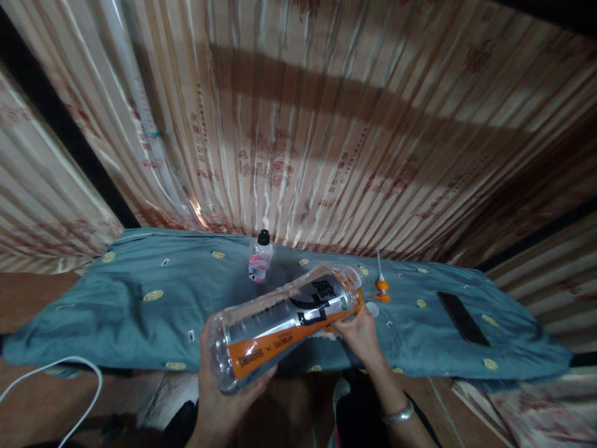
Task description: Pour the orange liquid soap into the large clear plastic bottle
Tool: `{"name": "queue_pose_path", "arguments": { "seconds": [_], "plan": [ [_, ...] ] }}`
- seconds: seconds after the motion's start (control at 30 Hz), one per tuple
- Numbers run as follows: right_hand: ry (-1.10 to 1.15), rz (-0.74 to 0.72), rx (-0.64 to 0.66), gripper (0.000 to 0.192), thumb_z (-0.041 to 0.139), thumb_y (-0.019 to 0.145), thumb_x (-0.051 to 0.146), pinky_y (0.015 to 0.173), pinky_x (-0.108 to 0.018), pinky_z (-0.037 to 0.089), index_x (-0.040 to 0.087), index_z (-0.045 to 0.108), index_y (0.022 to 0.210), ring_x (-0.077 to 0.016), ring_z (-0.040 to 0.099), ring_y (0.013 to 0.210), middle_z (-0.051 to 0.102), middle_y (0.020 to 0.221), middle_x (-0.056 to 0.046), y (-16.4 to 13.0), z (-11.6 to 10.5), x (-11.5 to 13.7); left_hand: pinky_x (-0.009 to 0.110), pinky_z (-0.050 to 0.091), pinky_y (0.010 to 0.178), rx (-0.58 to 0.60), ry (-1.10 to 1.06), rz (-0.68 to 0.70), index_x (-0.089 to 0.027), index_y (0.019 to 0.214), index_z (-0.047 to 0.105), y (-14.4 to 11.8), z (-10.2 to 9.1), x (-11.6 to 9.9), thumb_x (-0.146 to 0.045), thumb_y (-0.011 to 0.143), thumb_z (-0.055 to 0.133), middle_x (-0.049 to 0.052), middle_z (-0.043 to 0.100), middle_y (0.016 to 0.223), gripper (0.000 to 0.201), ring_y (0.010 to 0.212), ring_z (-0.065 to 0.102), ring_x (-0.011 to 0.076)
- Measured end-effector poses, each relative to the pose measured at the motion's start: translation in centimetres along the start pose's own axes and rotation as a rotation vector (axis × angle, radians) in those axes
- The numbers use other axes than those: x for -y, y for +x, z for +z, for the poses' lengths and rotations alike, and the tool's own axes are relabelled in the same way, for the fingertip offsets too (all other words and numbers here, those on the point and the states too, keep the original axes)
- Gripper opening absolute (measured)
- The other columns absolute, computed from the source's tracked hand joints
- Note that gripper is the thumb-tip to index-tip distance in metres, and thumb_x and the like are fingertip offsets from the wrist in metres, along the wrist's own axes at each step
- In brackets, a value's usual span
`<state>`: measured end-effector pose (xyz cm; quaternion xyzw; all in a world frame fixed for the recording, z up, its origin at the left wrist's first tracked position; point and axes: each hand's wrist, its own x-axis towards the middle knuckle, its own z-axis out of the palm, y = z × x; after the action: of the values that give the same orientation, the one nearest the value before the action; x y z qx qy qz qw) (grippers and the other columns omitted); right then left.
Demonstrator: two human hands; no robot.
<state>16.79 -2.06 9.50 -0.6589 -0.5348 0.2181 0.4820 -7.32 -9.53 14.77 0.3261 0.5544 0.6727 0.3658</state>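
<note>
A large clear plastic bottle (280, 330) with an orange and silver label is tilted across the middle of the view, its wide mouth up to the right. My left hand (224, 398) is closed around its base end. My right hand (361, 336), with a silver bracelet at the wrist, is closed on an orange container (359, 301) by the bottle's mouth; most of that container is hidden behind the bottle. Just beyond my right hand, an orange pump head (382, 287) with a whitish tube and a small whitish round cap (372, 308) lie on the cloth.
A small clear bottle (259, 261) with a black cap and pink label is on the blue-green patterned cloth (125, 323). A dark phone (462, 318) lies to the right. Pleated curtains (298, 143) hang behind. A white cable (91, 364) curves at the lower left.
</note>
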Motion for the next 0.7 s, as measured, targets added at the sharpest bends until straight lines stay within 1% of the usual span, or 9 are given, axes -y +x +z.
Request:
{"name": "queue_pose_path", "arguments": {
  "seconds": [0.07, 0.13, 0.2, 0.27, 0.37, 0.43, 0.53, 0.7],
  "plan": [
    [0.01, -0.012, 0.007, 0.053, 0.072, 0.065, 0.04, 0.071, -0.043, 0.064, 0.02, 0.061, 0.113, -0.0311, 0.077, 0.08, 0.081, 0.09, -0.007, -0.02, -0.01, 0.09, 0.05, 0.067, 0.082, 0.005, -0.006, 0.007, -0.027, 0.128, 0.057, 0.02, -0.05, 0.09, -0.036, 0.047, 0.095, 0.004, 0.076, 0.112, 0.089, 0.096, 0.077, 0.0325],
    [0.005, -0.022, 0.009, 0.051, 0.071, 0.066, 0.04, 0.072, -0.043, 0.064, 0.02, 0.062, 0.113, -0.0312, 0.078, 0.081, 0.081, 0.09, -0.007, -0.02, 0.0, 0.13, 0.052, 0.067, 0.081, 0.011, -0.021, 0.016, -0.031, 0.127, 0.058, 0.05, -0.08, 0.14, -0.035, 0.049, 0.094, 0.002, 0.076, 0.11, 0.086, 0.095, 0.077, 0.0329],
    [-0.002, -0.03, 0.0, 0.051, 0.072, 0.066, 0.04, 0.075, -0.044, 0.063, 0.021, 0.062, 0.112, -0.0317, 0.078, 0.083, 0.081, 0.092, -0.007, -0.01, 0.02, 0.08, 0.053, 0.066, 0.084, 0.019, -0.024, 0.035, -0.034, 0.125, 0.06, 0.09, -0.08, 0.17, -0.032, 0.05, 0.093, 0.001, 0.076, 0.111, 0.082, 0.098, 0.076, 0.0332],
    [-0.008, -0.028, -0.011, 0.052, 0.074, 0.064, 0.041, 0.076, -0.043, 0.063, 0.021, 0.062, 0.111, -0.032, 0.078, 0.084, 0.081, 0.093, -0.008, 0.0, 0.04, -0.01, 0.055, 0.064, 0.089, 0.014, -0.012, 0.069, -0.035, 0.122, 0.061, 0.15, -0.06, 0.2, -0.031, 0.051, 0.093, 0.0, 0.075, 0.113, 0.078, 0.101, 0.076, 0.033],
    [-0.011, -0.029, -0.01, 0.051, 0.074, 0.065, 0.04, 0.074, -0.04, 0.063, 0.021, 0.063, 0.11, -0.0309, 0.078, 0.083, 0.082, 0.092, -0.007, 0.0, 0.04, -0.11, 0.058, 0.063, 0.089, 0.005, -0.017, 0.079, -0.033, 0.124, 0.061, 0.21, -0.08, 0.24, -0.032, 0.05, 0.094, 0.001, 0.075, 0.112, 0.08, 0.099, 0.076, 0.0326],
    [-0.016, -0.033, -0.012, 0.049, 0.073, 0.065, 0.04, 0.075, -0.04, 0.063, 0.021, 0.063, 0.109, -0.0302, 0.078, 0.083, 0.082, 0.092, -0.007, -0.01, 0.03, -0.12, 0.058, 0.063, 0.09, 0.007, -0.004, 0.063, -0.033, 0.124, 0.061, 0.21, -0.14, 0.26, -0.03, 0.051, 0.093, 0.001, 0.075, 0.113, 0.081, 0.101, 0.076, 0.033],
    [-0.024, -0.038, -0.014, 0.051, 0.074, 0.065, 0.041, 0.078, -0.042, 0.063, 0.021, 0.063, 0.11, -0.0309, 0.078, 0.085, 0.082, 0.095, -0.008, -0.02, 0.03, -0.13, 0.058, 0.062, 0.093, 0.0, 0.032, 0.053, -0.034, 0.123, 0.062, 0.17, -0.24, 0.23, -0.031, 0.05, 0.093, 0.002, 0.075, 0.116, 0.079, 0.106, 0.075, 0.0346],
    [-0.018, -0.038, -0.003, 0.054, 0.073, 0.065, 0.041, 0.075, -0.043, 0.063, 0.019, 0.062, 0.114, -0.032, 0.078, 0.084, 0.082, 0.094, -0.009, -0.06, 0.04, -0.15, 0.052, 0.066, 0.084, -0.004, -0.005, 0.018, -0.032, 0.12, 0.062, -0.03, -0.04, -0.16, -0.029, 0.052, 0.093, -0.001, 0.075, 0.107, 0.074, 0.097, 0.077, 0.0327]
  ]
}}
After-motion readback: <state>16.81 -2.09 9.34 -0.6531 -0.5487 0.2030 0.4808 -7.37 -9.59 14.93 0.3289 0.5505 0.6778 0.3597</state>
